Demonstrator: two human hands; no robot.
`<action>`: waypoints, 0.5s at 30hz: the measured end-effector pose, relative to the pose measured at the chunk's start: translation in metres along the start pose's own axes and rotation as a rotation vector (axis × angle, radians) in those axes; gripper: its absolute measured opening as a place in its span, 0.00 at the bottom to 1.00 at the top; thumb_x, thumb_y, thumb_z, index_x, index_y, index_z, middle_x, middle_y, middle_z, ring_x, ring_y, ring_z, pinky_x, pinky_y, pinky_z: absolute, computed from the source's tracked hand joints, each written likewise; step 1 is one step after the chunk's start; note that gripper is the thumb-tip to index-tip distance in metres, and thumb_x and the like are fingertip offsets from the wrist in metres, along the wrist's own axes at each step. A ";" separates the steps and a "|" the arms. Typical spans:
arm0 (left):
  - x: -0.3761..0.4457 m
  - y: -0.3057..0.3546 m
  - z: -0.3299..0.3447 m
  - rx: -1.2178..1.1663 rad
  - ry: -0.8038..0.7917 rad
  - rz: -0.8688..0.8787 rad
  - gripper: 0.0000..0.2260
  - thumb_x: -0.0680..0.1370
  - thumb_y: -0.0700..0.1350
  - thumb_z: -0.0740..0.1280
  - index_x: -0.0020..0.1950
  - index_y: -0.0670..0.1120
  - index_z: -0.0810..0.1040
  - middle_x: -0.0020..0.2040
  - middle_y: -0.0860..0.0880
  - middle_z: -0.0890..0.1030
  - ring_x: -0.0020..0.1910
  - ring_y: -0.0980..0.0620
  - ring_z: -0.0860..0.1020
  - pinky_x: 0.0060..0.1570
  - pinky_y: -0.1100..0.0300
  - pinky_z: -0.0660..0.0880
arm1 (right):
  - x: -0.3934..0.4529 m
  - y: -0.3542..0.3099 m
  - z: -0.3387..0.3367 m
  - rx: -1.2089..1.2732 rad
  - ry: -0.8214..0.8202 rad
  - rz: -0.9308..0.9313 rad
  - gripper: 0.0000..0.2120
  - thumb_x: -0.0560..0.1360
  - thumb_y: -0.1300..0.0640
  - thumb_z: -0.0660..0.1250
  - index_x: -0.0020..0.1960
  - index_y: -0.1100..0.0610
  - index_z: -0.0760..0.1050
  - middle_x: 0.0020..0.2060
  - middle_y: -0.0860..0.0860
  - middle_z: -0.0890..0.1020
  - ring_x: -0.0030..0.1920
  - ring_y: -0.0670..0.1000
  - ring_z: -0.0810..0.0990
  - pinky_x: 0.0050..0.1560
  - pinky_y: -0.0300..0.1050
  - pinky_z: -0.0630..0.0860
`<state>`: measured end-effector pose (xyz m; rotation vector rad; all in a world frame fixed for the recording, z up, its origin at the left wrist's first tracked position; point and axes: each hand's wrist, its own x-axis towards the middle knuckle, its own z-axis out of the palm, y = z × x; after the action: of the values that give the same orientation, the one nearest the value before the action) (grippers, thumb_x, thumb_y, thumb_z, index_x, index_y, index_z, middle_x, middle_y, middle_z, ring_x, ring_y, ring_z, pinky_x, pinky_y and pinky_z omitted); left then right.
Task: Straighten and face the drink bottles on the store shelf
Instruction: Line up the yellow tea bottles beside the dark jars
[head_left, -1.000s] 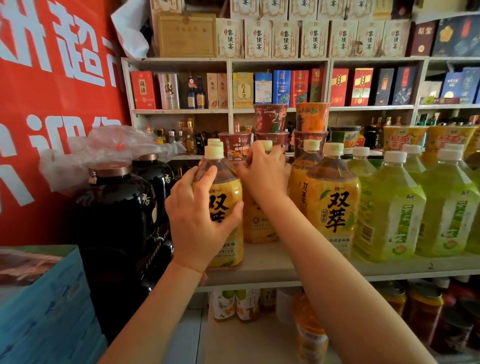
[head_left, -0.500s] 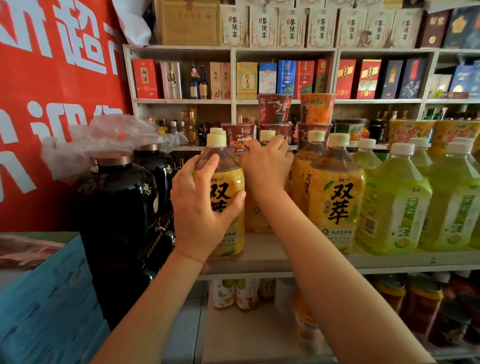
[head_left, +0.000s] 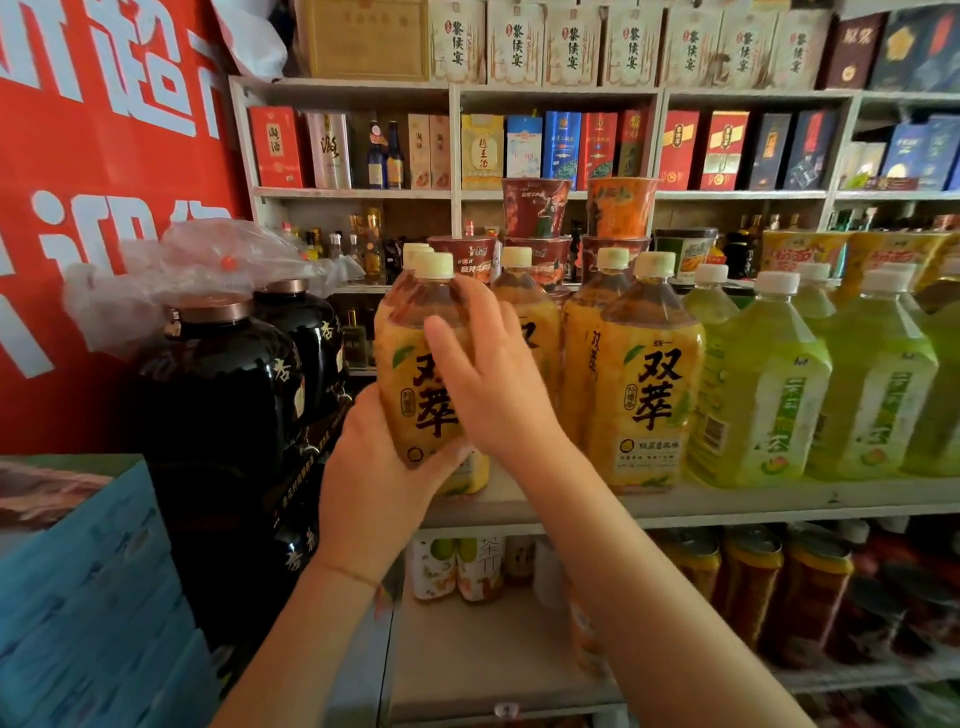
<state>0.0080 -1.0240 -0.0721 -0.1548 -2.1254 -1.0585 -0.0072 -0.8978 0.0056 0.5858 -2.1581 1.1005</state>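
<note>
- I see both hands on one yellow tea bottle (head_left: 415, 364) at the left end of the shelf (head_left: 727, 501).
- My left hand (head_left: 379, 467) cups the bottle from below and the left side, fingers curled round its lower part.
- My right hand (head_left: 488, 374) lies across the bottle's front and right side, fingers wrapped toward the shoulder, thumb over the label.
- The bottle looks raised, its base at my left palm; I cannot tell whether it touches the shelf board.
- Label with large black characters faces me, partly hidden by the right hand.
- Just behind it, another cream cap (head_left: 418, 254) shows.
- To the right: more yellow bottles (head_left: 644, 384) upright at the shelf front, label forward, then green bottles (head_left: 763, 384).
- Left of the shelf: two dark jars (head_left: 228, 395) with copper lids, plastic wrap (head_left: 171, 270) over them.
- Cup noodles (head_left: 535, 208) stacked behind the bottles.
</note>
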 end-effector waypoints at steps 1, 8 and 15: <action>-0.001 0.003 0.003 -0.026 -0.041 0.005 0.35 0.67 0.63 0.76 0.68 0.50 0.69 0.57 0.56 0.76 0.53 0.57 0.77 0.43 0.71 0.71 | -0.002 0.000 0.003 -0.051 0.013 -0.008 0.31 0.81 0.41 0.60 0.78 0.53 0.58 0.71 0.52 0.68 0.67 0.48 0.68 0.63 0.43 0.70; -0.005 0.024 0.035 -0.005 -0.173 0.107 0.36 0.71 0.54 0.77 0.74 0.46 0.66 0.59 0.53 0.70 0.56 0.54 0.74 0.53 0.67 0.75 | 0.000 0.021 -0.003 -0.526 0.424 -0.053 0.42 0.73 0.37 0.66 0.75 0.65 0.61 0.65 0.60 0.74 0.68 0.60 0.71 0.72 0.59 0.65; 0.001 0.038 0.050 0.003 -0.208 0.159 0.42 0.73 0.48 0.76 0.80 0.44 0.55 0.60 0.54 0.65 0.52 0.62 0.67 0.46 0.83 0.66 | -0.001 0.036 -0.007 -0.714 0.392 -0.116 0.24 0.76 0.45 0.65 0.71 0.48 0.72 0.68 0.66 0.70 0.68 0.66 0.69 0.75 0.61 0.55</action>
<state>-0.0059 -0.9627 -0.0666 -0.4422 -2.2564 -0.9814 -0.0271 -0.8726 -0.0117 0.1419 -1.9510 0.2924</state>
